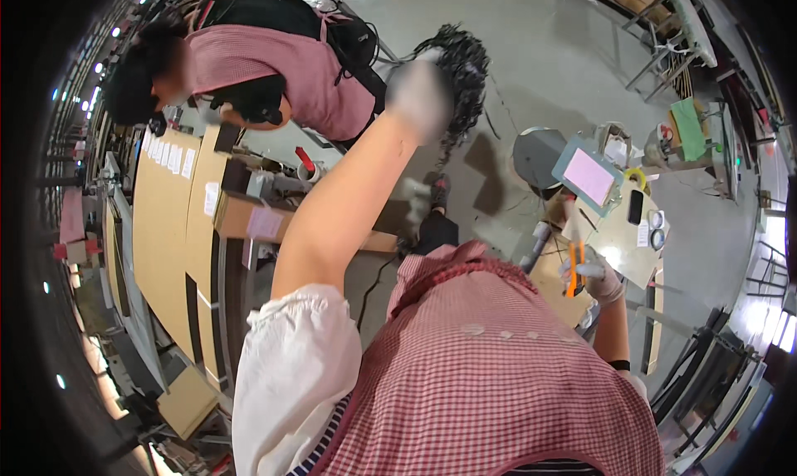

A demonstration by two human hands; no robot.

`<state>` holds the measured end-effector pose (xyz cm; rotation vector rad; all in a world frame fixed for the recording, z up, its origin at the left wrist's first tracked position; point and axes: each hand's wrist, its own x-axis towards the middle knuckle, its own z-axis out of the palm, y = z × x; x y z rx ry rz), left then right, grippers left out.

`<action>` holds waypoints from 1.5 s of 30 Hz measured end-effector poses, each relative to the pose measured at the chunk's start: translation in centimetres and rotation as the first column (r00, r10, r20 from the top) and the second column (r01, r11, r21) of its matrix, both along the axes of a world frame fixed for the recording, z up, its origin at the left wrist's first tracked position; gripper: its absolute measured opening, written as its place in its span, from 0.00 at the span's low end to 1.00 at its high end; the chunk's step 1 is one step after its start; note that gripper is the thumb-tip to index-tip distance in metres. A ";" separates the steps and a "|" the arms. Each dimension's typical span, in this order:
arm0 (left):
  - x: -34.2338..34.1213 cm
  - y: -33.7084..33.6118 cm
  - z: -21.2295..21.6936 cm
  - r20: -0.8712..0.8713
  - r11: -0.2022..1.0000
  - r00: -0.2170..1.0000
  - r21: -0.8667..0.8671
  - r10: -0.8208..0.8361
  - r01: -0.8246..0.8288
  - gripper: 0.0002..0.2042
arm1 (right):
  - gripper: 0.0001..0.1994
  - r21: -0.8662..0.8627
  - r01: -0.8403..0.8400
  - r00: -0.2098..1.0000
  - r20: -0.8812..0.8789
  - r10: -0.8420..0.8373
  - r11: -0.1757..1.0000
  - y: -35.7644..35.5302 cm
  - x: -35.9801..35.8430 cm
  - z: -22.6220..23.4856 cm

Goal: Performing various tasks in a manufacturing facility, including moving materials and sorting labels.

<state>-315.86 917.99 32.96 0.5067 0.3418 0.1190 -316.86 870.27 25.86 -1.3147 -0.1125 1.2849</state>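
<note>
My left arm stretches far forward, and my left hand (pixel 419 94), pale and blurred, is closed at a bundle of black shiny strips (pixel 462 73). Loose ends of the bundle trail down over the grey floor; my fingers are smeared, so the exact grip is hidden. At the right, my gloved right hand (pixel 596 277) is wrapped round a slim orange-handled tool (pixel 575 268) held upright. Just beyond it, a small table (pixel 618 247) bears a pink sheet in a blue-grey frame (pixel 589 177), a dark phone (pixel 636 208) and tape rolls (pixel 656 228).
A person in a pink checked apron (pixel 282 69) bends over at the far left. Long tan boards (pixel 162 227) and a cardboard box (pixel 257 218) stand at the left. A round grey stool top (pixel 538 158) is beyond the table. Dark frame lengths (pixel 706 368) lean at the right.
</note>
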 end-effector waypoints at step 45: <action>90.4 29.8 11.3 -0.198 0.793 0.980 0.602 0.034 0.094 0.21 | 0.19 0.100 0.822 0.561 -0.307 -0.769 0.560 30.3 62.5 5.0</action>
